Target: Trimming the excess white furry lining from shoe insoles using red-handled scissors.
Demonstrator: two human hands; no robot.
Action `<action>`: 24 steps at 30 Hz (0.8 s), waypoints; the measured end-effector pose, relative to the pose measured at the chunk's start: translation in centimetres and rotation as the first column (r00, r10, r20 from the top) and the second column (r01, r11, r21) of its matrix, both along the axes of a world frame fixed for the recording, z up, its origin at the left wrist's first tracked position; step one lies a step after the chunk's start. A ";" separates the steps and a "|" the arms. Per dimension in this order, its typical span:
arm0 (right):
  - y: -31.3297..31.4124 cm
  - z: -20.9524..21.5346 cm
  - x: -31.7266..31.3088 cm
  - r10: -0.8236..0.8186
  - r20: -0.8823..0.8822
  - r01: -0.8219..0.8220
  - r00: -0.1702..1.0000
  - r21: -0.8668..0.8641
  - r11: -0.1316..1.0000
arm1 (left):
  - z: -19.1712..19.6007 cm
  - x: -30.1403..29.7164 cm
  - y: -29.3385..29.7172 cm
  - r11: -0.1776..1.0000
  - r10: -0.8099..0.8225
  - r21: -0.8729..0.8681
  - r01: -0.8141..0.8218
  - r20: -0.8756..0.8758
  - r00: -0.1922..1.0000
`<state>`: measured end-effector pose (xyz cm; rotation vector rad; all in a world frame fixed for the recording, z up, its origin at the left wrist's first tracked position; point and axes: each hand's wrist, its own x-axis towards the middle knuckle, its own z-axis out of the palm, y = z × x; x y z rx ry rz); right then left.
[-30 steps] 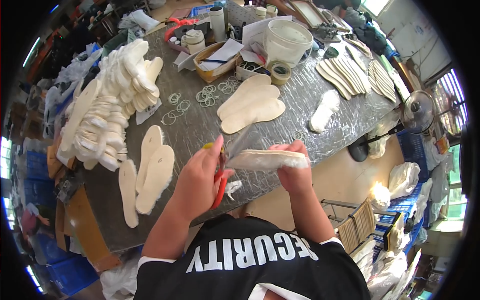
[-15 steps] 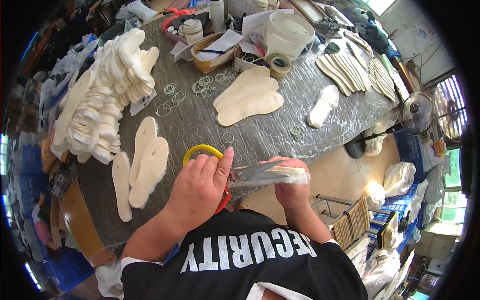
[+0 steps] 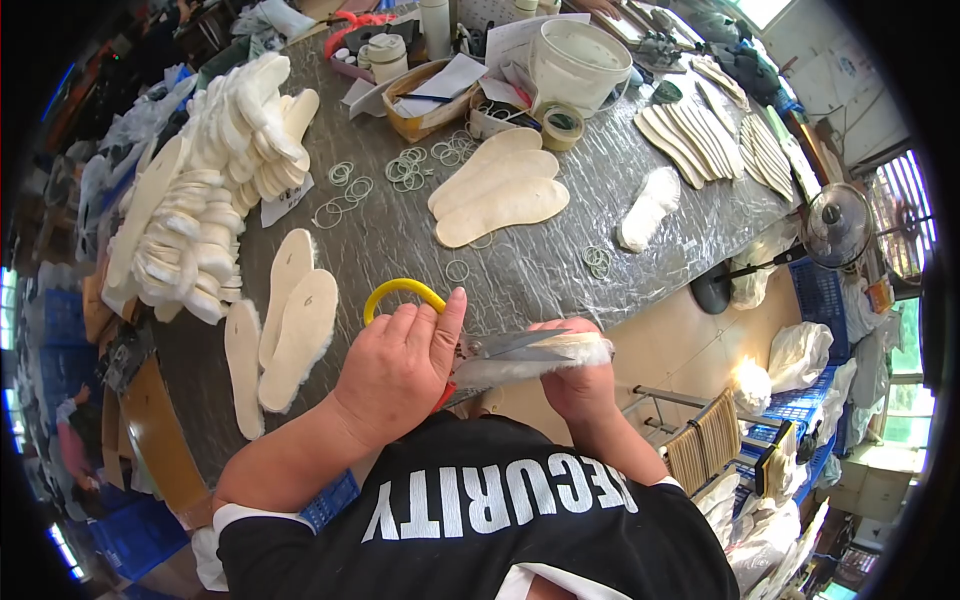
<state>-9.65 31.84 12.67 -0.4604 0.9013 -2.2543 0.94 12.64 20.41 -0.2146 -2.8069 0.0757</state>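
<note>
My left hand (image 3: 395, 370) grips scissors (image 3: 500, 347) with a yellow and a red handle loop, the blades pointing right. The blades lie along a fleecy white insole (image 3: 560, 356), held on edge at the table's near edge. My right hand (image 3: 580, 385) holds that insole from below, its fingers wrapped around it. Both hands are close together, just in front of my black shirt.
The grey table (image 3: 520, 275) carries a big heap of fleecy insoles (image 3: 210, 190) at the left, three loose insoles (image 3: 285, 320) nearby, tan insoles (image 3: 500, 190) in the middle, scattered rubber rings (image 3: 410, 170), a white bucket (image 3: 575, 60), a tape roll (image 3: 562, 125) and fanned insoles (image 3: 700, 130). A fan (image 3: 835, 225) stands at the right.
Both hands with the scissors and the insole have come lower and nearer to my body. The yellow scissor loop now shows above my left hand.
</note>
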 end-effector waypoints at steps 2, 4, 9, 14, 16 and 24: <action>-0.1 0.1 0.1 0.011 0.029 -0.011 1.000 0.007 1.000 | -0.2 0.0 -0.2 1.000 -0.007 -0.011 0.007 -0.012 1.000; -0.1 0.1 0.2 0.022 0.059 -0.023 0.998 0.012 1.000 | -0.3 0.1 -0.4 1.000 -0.013 -0.022 0.012 -0.030 0.999; 0.0 -0.4 0.4 0.016 0.129 -0.021 0.992 0.038 0.999 | -0.4 0.3 -0.7 0.999 -0.032 -0.002 0.032 0.022 0.999; 0.1 -1.1 0.7 0.028 0.093 -0.035 0.995 0.069 0.997 | -0.8 0.1 -0.5 0.997 -0.056 0.053 0.056 -0.001 0.998; 0.0 -1.1 0.9 0.027 0.098 -0.034 0.995 0.074 0.997 | -1.0 0.2 -0.7 0.998 -0.056 0.013 0.056 -0.039 0.998; -0.3 -0.5 1.6 -0.009 0.141 -0.004 0.990 0.095 0.995 | -1.3 0.8 -1.1 0.997 -0.060 0.056 0.056 0.076 0.995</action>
